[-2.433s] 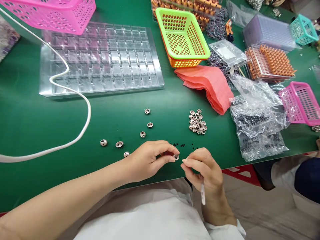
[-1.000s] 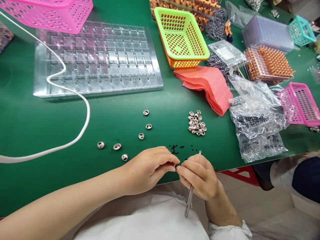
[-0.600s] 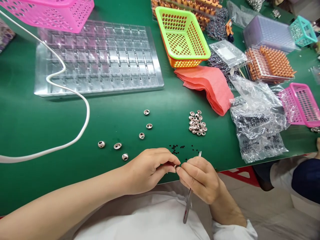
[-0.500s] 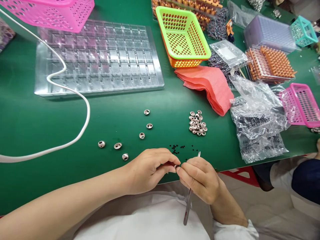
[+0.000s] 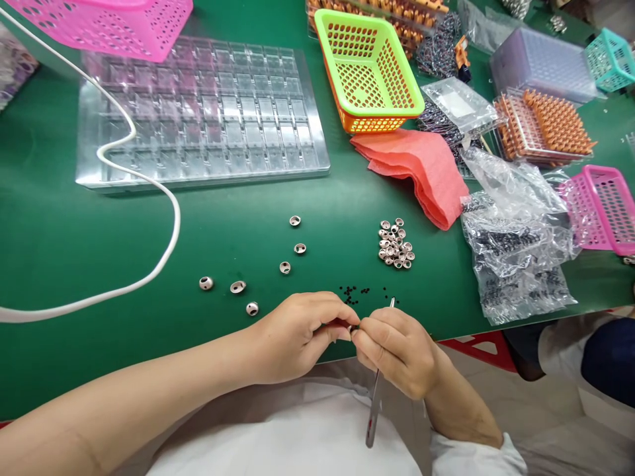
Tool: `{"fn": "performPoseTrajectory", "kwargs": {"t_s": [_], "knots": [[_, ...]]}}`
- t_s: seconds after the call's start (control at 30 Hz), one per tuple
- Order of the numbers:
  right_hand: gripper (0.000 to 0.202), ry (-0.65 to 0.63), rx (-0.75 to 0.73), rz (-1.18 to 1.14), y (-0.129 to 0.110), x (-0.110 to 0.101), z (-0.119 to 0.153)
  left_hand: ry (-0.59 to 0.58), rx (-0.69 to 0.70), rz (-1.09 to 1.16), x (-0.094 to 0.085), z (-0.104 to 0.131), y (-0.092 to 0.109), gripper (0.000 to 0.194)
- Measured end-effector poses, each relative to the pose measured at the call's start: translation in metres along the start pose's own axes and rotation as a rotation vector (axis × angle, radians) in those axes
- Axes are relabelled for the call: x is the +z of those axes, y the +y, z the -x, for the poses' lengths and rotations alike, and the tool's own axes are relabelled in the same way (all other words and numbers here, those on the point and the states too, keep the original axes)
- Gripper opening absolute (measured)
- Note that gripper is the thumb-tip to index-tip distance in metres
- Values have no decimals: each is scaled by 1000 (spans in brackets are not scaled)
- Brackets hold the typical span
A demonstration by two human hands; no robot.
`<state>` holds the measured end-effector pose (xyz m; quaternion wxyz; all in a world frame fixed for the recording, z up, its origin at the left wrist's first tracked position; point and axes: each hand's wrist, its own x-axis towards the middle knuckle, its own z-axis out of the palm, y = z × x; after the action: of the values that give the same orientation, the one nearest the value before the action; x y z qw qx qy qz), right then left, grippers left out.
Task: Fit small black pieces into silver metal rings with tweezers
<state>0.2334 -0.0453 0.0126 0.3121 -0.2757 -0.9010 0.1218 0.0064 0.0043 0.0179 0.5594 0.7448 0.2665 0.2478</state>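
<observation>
Your left hand (image 5: 307,332) pinched a metal cap (image 5: 352,328), your right hand (image 5: 399,350) gripped tweezers (image 5: 374,410); slack pinching risked dropping the cap.

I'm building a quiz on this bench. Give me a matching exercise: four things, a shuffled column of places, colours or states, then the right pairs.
Things
1. Tweezers
2. Folded cloth
3. White cable
4. Lime-green basket

Places, colours or states
A. Seen crossing the clear tray
B. Nested in an orange basket
C. Held in the right hand
D. Coral red

Right pairs: 1-C, 2-D, 3-A, 4-B
</observation>
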Motion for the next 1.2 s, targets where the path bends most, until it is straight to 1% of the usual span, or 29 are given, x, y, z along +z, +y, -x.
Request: {"fn": "performPoseTrajectory", "kwargs": {"t_s": [0.1, 0.27, 0.43, 0.73, 0.87, 1.03, 1.2], "knots": [[24, -6, -5, 8, 0, 1, -1, -11, -8, -16, -1, 0, 0, 19], [24, -5, -36, 47, 1, 2, 1, -32, -64, -33, -3, 0, 2, 19], [26, 18, -47, 83, -2, 0, 6, -18, -92, 4, -4, 1, 5, 17], [30, -14, -30, 56, -4, -3, 5, -1, -70, -4, -2, 2, 3, 18], [29, 11, -76, 82, -2, -3, 4, 13, -41, 2, -1, 3, 2, 17], [26, 19, -75, 78, -1, 0, 5, 4, -48, -4, 0, 3, 3, 19], [22, 52, -78, 88, 0, 6, 9, 28, -39, 20, 2, 2, 4, 20]]}}
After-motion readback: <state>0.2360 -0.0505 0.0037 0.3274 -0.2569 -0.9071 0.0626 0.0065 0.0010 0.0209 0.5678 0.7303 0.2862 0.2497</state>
